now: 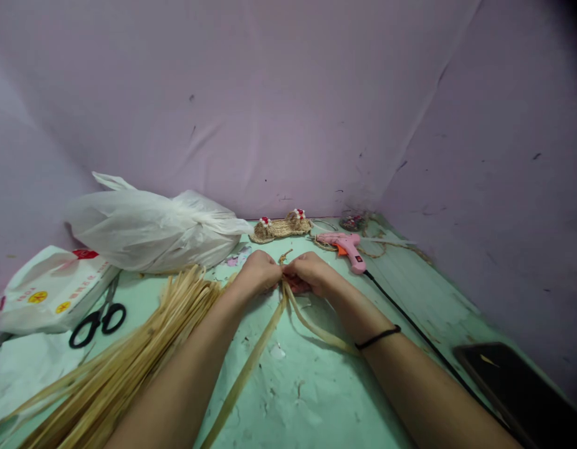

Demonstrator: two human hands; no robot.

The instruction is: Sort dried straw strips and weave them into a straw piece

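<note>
My left hand [262, 272] and my right hand [307, 272] meet over the middle of the green table, both with fingers closed on pale straw strips [265, 340]. A small knotted or braided end pokes up between the fingertips. Below the hands the strips part, one trailing toward the front edge and another curving right under my right forearm. The exact grip of the fingertips is too small to make out. Left of my left hand lies a thick bundle of dry straw strips [143, 349].
Black-handled scissors [101, 318], a printed packet [59, 287] and a tied white bag [162, 227] are at left. Small woven sandals [281, 229] stand at the back. A pink glue gun [347, 245] with black cord and a dark phone [517, 386] are at right.
</note>
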